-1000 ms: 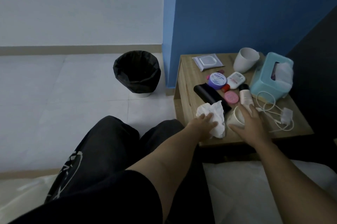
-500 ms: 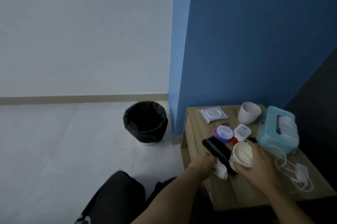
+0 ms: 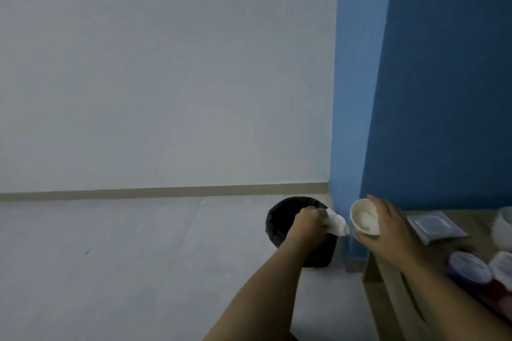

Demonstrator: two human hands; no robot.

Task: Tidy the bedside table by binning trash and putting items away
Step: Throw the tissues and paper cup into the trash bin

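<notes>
Right now it's the drop step: L hand (image 3: 307, 225) is curled tight round a crumpled tissue (image 3: 336, 224), held above the black-lined bin (image 3: 278, 225), w/ the tissue's loose end poking out past the bin's right rim. R hand (image 3: 393, 232) grips a paper cup (image 3: 364, 217) just right of the bin, mouth tipped toward the camera, not over the bin yet.

To do it well, I'd say: get the tissue over the bin's middle before letting go, since it's light and prob. drifts. Then swing the cup across and release low, mouth up in case there's liquid.

Contents: cup looks pale inside w/ a small dark speck, can't tell what. Bin's inside is hidden by the L hand and the dark liner. Further right of the bin, the tabletop (image 3: 482, 217) carries a wipes pack (image 3: 435, 225) and a purple-lidded jar (image 3: 468, 267).
</notes>
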